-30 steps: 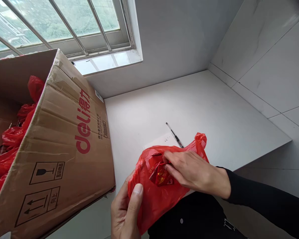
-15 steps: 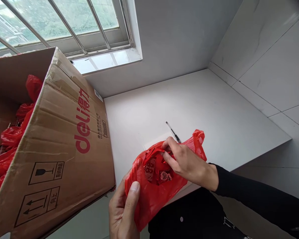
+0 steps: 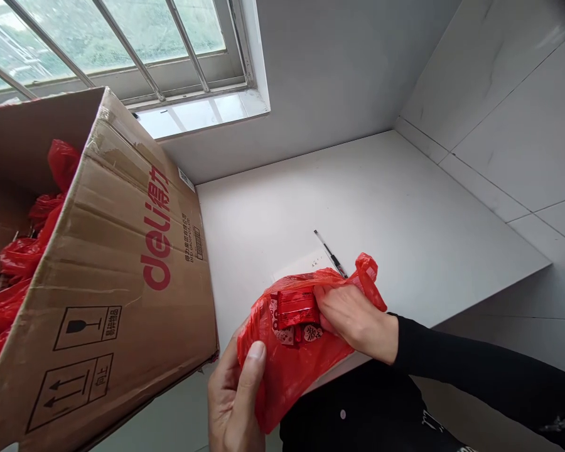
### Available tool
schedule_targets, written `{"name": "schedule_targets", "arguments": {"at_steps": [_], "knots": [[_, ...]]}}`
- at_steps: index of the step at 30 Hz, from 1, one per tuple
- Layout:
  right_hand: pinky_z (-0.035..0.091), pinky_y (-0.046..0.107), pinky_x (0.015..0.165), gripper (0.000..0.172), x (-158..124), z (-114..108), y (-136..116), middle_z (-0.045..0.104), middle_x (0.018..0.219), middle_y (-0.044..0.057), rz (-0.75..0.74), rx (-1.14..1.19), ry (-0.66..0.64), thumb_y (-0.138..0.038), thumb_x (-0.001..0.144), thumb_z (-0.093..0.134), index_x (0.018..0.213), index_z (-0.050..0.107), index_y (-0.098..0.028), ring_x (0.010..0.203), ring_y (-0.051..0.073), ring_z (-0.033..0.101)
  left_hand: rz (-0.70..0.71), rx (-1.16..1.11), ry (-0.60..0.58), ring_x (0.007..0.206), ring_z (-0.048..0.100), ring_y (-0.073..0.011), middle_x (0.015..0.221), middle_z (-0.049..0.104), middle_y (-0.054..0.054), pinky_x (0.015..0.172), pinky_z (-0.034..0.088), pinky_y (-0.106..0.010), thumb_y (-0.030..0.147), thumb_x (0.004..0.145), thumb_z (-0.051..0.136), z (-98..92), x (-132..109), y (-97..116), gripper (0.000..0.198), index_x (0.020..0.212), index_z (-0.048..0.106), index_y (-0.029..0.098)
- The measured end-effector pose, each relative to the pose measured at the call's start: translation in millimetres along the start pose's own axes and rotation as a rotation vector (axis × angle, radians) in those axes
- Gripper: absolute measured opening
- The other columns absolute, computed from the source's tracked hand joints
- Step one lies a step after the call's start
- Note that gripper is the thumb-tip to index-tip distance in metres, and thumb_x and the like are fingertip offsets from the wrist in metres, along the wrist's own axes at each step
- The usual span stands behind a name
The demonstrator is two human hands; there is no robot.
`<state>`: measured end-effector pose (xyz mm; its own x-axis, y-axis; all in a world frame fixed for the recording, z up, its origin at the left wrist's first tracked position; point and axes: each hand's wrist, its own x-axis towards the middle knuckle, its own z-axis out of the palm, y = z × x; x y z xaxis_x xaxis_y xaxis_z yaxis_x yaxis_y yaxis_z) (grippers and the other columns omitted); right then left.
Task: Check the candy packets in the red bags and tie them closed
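My left hand [image 3: 238, 395] grips the left side of a thin red plastic bag [image 3: 292, 383], thumb on top. The bag's mouth gapes toward me. Inside it lie a shiny red packet [image 3: 296, 306], a patterned pink-red card or box [image 3: 282, 333] and a round piece with black characters [image 3: 312, 333]. Reaching into the mouth from the right, my right hand [image 3: 346, 314] has closed fingers at the packet's right edge; their tips are partly hidden. The bag's twisted handle [image 3: 368, 270] stands up behind that hand.
A large cardboard box [image 3: 136, 251] stands at left, holding several red plastic bags [image 3: 23, 257]. On the white table [image 3: 358, 194] a black-and-clear pen [image 3: 330, 253] and a paper with handwriting [image 3: 306, 263] lie just beyond the bag. A barred window [image 3: 122, 44] is above.
My right hand has moved down and deeper into the bag's mouth, and the shiny red packet now shows at its fingers. The bag's handle has shifted left and down. My left hand keeps its grip.
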<state>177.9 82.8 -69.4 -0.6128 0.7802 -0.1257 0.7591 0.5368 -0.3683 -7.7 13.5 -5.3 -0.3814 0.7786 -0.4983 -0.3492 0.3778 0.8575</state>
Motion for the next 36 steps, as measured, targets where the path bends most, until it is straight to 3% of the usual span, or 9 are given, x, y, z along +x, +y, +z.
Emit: {"name": "schedule_targets", "arguments": {"at_steps": [4, 9, 12, 18, 22, 25, 32, 36], "knots": [[0.03, 0.032, 0.059, 0.016, -12, -15, 1, 0.05, 0.07, 0.0, -0.08, 0.062, 0.065, -0.011, 0.095, 0.042, 0.081, 0.048, -0.018, 0.061, 0.013, 0.041, -0.029, -0.004, 0.018, 0.108, 0.072, -0.0252, 0.112, 0.077, -0.003, 0.091, 0.062, -0.031, 0.044, 0.077, 0.079, -4.4, 2, -2, 0.055, 0.129, 0.069, 0.029], [0.03, 0.03, 0.055, 0.02, -12, -49, -9, 0.051, 0.07, -0.002, 0.051, 0.13, 0.069, -0.008, 0.091, 0.05, 0.079, 0.042, -0.022, 0.058, 0.013, 0.043, -0.031, 0.005, 0.03, 0.106, 0.072, -0.0263, 0.113, 0.077, -0.005, 0.09, 0.062, -0.033, 0.045, 0.078, 0.078, 0.3, -1, 3, 0.053, 0.127, 0.071, 0.027], [0.033, 0.031, 0.056, 0.021, -8, -58, -15, 0.054, 0.072, -0.001, 0.084, 0.114, 0.046, -0.008, 0.09, 0.051, 0.077, 0.042, -0.022, 0.062, 0.015, 0.048, -0.041, 0.008, 0.031, 0.107, 0.071, -0.0266, 0.116, 0.077, -0.004, 0.091, 0.061, -0.033, 0.044, 0.077, 0.079, 1.9, -2, 5, 0.051, 0.125, 0.072, 0.027], [0.039, 0.033, 0.062, 0.012, -4, -27, -9, 0.061, 0.087, 0.005, -0.049, 0.133, -0.029, -0.015, 0.097, 0.046, 0.103, 0.056, -0.018, 0.073, 0.018, 0.056, -0.023, 0.012, 0.017, 0.107, 0.071, -0.027, 0.117, 0.076, -0.005, 0.087, 0.063, -0.032, 0.045, 0.078, 0.078, -2.7, -1, 1, 0.055, 0.129, 0.069, 0.027], [0.039, 0.034, 0.06, 0.031, 3, -1, -6, 0.062, 0.09, 0.007, -0.086, 0.041, -0.047, -0.025, 0.098, 0.05, 0.126, 0.052, -0.013, 0.074, 0.021, 0.058, -0.02, 0.021, 0.011, 0.111, 0.07, -0.0273, 0.12, 0.075, -0.005, 0.09, 0.061, -0.031, 0.043, 0.077, 0.079, 0.8, -4, 5, 0.053, 0.126, 0.071, 0.025], [0.041, 0.034, 0.063, 0.03, 3, 2, -4, 0.063, 0.091, 0.008, -0.115, 0.017, -0.033, -0.021, 0.097, 0.049, 0.125, 0.052, -0.01, 0.077, 0.021, 0.059, -0.024, 0.006, 0.035, 0.111, 0.07, -0.0281, 0.118, 0.076, -0.006, 0.091, 0.061, -0.032, 0.043, 0.076, 0.08, 1.4, -5, 7, 0.053, 0.125, 0.072, 0.025], [0.044, 0.037, 0.069, 0.022, -11, -21, -4, 0.066, 0.092, 0.012, -0.147, -0.022, 0.014, -0.016, 0.096, 0.049, 0.116, 0.056, -0.009, 0.085, 0.025, 0.062, -0.016, 0.028, 0.018, 0.107, 0.071, -0.0274, 0.113, 0.077, -0.006, 0.089, 0.062, -0.033, 0.045, 0.078, 0.078, -2.0, -2, 3, 0.052, 0.125, 0.072, 0.025], [0.032, 0.034, 0.054, 0.02, 2, -11, -6, 0.062, 0.08, 0.007, -0.057, -0.09, -0.04, -0.027, 0.097, 0.051, 0.108, 0.057, -0.012, 0.063, 0.02, 0.056, -0.005, 0.034, 0.006, 0.106, 0.072, -0.0263, 0.11, 0.078, -0.004, 0.088, 0.062, -0.032, 0.044, 0.079, 0.077, -0.7, -3, 4, 0.05, 0.125, 0.072, 0.026]]}}
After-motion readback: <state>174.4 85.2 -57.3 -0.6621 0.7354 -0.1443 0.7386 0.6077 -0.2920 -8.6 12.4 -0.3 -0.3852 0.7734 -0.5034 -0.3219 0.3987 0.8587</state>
